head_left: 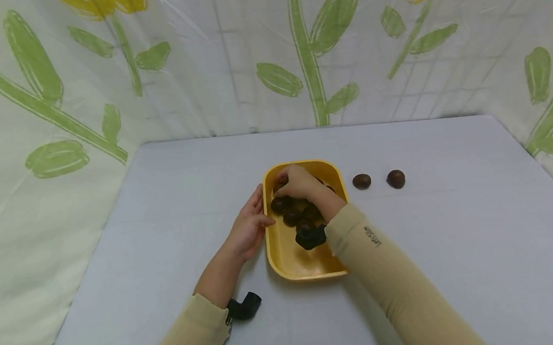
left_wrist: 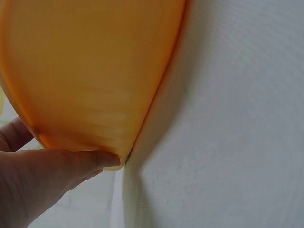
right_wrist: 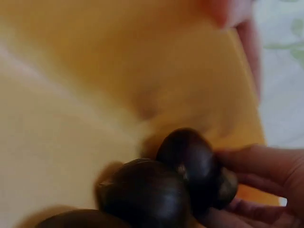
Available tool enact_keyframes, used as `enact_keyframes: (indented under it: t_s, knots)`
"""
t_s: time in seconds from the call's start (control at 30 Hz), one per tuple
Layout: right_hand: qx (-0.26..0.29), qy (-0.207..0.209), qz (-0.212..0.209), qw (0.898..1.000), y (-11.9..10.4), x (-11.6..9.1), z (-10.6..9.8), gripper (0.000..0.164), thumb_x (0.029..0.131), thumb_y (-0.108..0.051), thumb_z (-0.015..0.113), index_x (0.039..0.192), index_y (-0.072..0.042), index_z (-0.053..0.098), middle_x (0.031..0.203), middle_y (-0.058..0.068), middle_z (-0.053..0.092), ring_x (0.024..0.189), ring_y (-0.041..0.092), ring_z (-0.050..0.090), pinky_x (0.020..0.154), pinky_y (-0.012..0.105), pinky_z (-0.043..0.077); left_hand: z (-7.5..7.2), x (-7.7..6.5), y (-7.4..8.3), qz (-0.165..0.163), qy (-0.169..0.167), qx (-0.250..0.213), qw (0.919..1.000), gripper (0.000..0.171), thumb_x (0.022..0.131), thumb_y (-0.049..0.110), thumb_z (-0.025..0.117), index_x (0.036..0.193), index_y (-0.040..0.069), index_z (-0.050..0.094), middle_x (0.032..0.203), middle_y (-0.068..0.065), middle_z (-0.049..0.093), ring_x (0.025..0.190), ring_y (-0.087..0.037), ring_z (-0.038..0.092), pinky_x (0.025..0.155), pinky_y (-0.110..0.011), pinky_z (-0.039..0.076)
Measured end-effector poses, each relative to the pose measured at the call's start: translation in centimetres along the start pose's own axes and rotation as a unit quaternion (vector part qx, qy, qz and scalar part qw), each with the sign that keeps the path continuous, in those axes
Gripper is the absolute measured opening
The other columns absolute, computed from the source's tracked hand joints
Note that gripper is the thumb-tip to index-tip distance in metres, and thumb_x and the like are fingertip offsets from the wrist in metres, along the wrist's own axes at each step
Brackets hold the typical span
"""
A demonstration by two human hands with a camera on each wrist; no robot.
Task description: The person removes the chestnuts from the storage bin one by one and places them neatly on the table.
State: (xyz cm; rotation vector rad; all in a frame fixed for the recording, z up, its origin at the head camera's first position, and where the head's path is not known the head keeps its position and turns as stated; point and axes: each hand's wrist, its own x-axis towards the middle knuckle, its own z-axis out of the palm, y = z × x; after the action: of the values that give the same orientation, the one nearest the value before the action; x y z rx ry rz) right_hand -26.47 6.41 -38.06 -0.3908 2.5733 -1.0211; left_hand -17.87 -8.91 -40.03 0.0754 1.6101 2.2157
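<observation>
A yellow plastic box [head_left: 279,252] stands on the table with several dark brown chestnuts [head_left: 292,217] in it. My left hand [head_left: 249,229] grips its left wall, thumb over the rim and fingers along the outside; in the left wrist view, fingers [left_wrist: 97,160] lie against the outer wall [left_wrist: 109,85]. Inside the box's far left part, my right hand [head_left: 300,183] pinches a chestnut [right_wrist: 186,159] between thumb and fingers. Another chestnut [right_wrist: 147,194] lies right beside that one in the right wrist view. My right forearm and wrist camera hide some of the box's contents.
Two loose chestnuts lie on the table right of the box: a flatter one [head_left: 362,181] and a rounder one [head_left: 396,179]. The table [head_left: 168,207] has a pale cover. Behind it hangs a white curtain [head_left: 203,67] with green and yellow flowers.
</observation>
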Motion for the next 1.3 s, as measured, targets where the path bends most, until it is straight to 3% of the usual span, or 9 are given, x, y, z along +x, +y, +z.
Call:
enact_keyframes:
  t_s: [0.17, 0.37, 0.63, 0.77, 1.3]
  knots:
    - [0.000, -0.005, -0.018, 1.000, 0.1, 0.2, 0.5, 0.031, 0.081, -0.013, 0.069, 0.110, -0.002, 0.064, 0.112, 0.013, 0.065, 0.105, 0.025, 0.059, 0.094, 0.036, 0.048, 0.0, 0.0, 0.0, -0.004, 0.005, 0.002, 1.0000, 0.084, 0.083, -0.018, 0.036, 0.151, 0.017, 0.002, 0.158, 0.000, 0.003, 0.145, -0.016, 0.006, 0.117, -0.037, 0.017]
    - [0.047, 0.017, -0.037, 0.998, 0.0, -0.1, 0.2, 0.022, 0.080, -0.006, 0.066, 0.102, -0.003, 0.062, 0.106, 0.013, 0.065, 0.101, 0.025, 0.059, 0.092, 0.036, 0.048, 0.0, -0.1, 0.1, 0.004, -0.007, -0.007, 0.9999, 0.085, 0.082, -0.019, 0.035, 0.151, 0.015, 0.000, 0.158, -0.001, 0.002, 0.145, -0.016, 0.003, 0.117, -0.038, 0.015]
    - [0.109, 0.036, -0.040, 0.993, -0.6, -0.9, -0.9, 0.020, 0.082, -0.007, 0.065, 0.101, -0.004, 0.063, 0.108, 0.014, 0.063, 0.093, 0.026, 0.062, 0.074, 0.030, 0.056, -0.2, 0.0, 0.1, 0.004, -0.014, -0.015, 0.9998, 0.085, 0.082, -0.019, 0.034, 0.151, 0.015, -0.001, 0.158, 0.000, 0.002, 0.145, -0.016, 0.004, 0.117, -0.037, 0.015]
    - [0.143, 0.033, -0.038, 0.988, -0.6, -1.2, -1.5, 0.021, 0.083, -0.008, 0.066, 0.103, -0.004, 0.064, 0.109, 0.015, 0.061, 0.093, 0.027, 0.063, 0.076, 0.035, 0.057, -0.2, 0.0, 0.1, 0.003, -0.011, -0.010, 0.9999, 0.085, 0.082, -0.019, 0.035, 0.151, 0.015, -0.001, 0.158, 0.000, 0.002, 0.145, -0.016, 0.004, 0.117, -0.038, 0.016]
    - [0.194, 0.050, -0.024, 0.979, 0.8, -2.8, -4.6, 0.032, 0.085, -0.009, 0.064, 0.116, 0.000, 0.059, 0.116, 0.016, 0.057, 0.106, 0.030, 0.060, 0.086, 0.042, 0.053, -0.1, 0.1, -0.1, 0.003, 0.004, -0.004, 1.0000, 0.086, 0.080, -0.020, 0.036, 0.151, 0.013, 0.002, 0.158, -0.004, 0.004, 0.145, -0.018, 0.006, 0.116, -0.037, 0.018]
